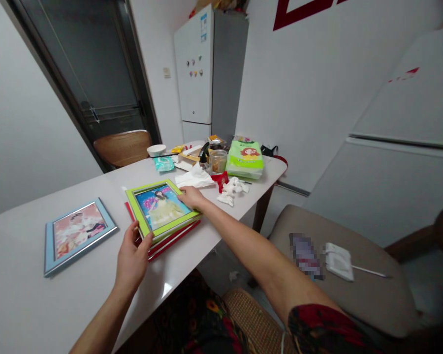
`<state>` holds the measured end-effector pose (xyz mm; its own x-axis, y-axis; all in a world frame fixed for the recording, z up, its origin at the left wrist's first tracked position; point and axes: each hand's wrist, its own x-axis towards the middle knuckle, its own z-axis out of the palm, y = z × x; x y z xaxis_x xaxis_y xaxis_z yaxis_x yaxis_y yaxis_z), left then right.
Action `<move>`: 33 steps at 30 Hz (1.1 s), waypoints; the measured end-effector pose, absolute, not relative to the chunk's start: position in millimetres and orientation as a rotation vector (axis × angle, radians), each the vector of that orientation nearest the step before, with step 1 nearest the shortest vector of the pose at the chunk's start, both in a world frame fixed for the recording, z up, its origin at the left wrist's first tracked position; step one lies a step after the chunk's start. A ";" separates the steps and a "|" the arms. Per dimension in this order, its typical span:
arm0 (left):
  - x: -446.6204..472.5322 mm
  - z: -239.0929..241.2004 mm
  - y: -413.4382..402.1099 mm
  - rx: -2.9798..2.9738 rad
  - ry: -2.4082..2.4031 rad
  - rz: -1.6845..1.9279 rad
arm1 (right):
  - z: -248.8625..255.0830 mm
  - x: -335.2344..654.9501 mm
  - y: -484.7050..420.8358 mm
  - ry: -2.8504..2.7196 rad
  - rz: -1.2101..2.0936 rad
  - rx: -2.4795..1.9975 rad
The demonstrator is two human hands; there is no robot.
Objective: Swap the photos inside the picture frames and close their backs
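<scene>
A lime-green picture frame with a doll-like figure in a yellow dress lies on top of a red picture frame at the table's near edge. My left hand grips the green frame's lower left corner, thumb on its edge. On the right side, my right hand holds the same frame, with fingers over its border. The red frame is mostly hidden beneath the green one. To the left, a light blue picture frame with a pinkish picture lies apart from both hands.
White crumpled tissues, a green tissue pack, a clear jar, a teal packet and a white bowl stand farther back on the white table. A cushioned chair at right holds a white item.
</scene>
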<state>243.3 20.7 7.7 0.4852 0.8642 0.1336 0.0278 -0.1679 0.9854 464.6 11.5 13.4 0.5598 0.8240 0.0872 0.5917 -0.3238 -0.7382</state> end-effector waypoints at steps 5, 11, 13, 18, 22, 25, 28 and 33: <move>238.3 -8.6 22.3 1.657 0.930 0.956 | 11.7 459.7 7.6 -1.303 0.368 -2.075; 233.3 -22.4 2.1 1.927 1.021 0.853 | 11.4 455.6 3.0 -1.435 0.324 -2.078; 227.7 -24.6 2.6 1.984 0.981 0.831 | 13.7 452.9 1.3 -1.454 0.288 -2.074; 190.0 -24.5 43.1 2.395 1.114 0.728 | 27.2 409.8 -3.9 -1.474 0.058 -1.945; 149.2 -17.2 85.0 2.612 1.442 0.606 | 27.5 332.5 -16.7 -1.711 -0.025 -1.549; 126.0 -14.0 99.1 2.619 1.538 0.546 | 15.3 279.5 -26.0 -1.890 0.136 -1.329; 114.1 -11.2 101.4 2.641 1.547 0.468 | 0.4 251.9 -27.3 -1.926 0.264 -1.363; 113.2 -1.8 106.7 2.639 1.528 0.431 | -20.0 242.9 -20.8 -1.888 0.286 -1.527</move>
<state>113.2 106.7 -1.8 0.4692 0.8580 0.2089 0.8408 -0.5064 0.1914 242.9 -20.8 -20.0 -0.0781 0.9274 0.3659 0.7772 0.2865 -0.5602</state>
